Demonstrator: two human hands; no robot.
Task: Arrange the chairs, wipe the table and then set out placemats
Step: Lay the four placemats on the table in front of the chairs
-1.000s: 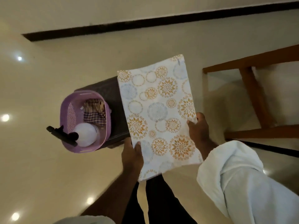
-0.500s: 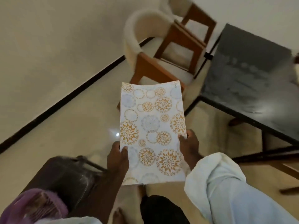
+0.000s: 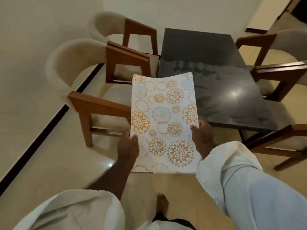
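Placemat (image 3: 163, 113) is up in the air, pinched at its side edges by left hand (image 3: 127, 144) and right hand (image 3: 201, 136), thumbs on top. Its long axis points ahead at the dark table (image 3: 199, 47), and the right hand looks nearer that table's near edge.

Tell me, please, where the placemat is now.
In the head view the placemat is in the air at centre, gripped by the left hand and right hand at its side edges, just before the table, a chair to its left.

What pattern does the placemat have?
Orange and grey-blue floral circles on white placemat, head view.
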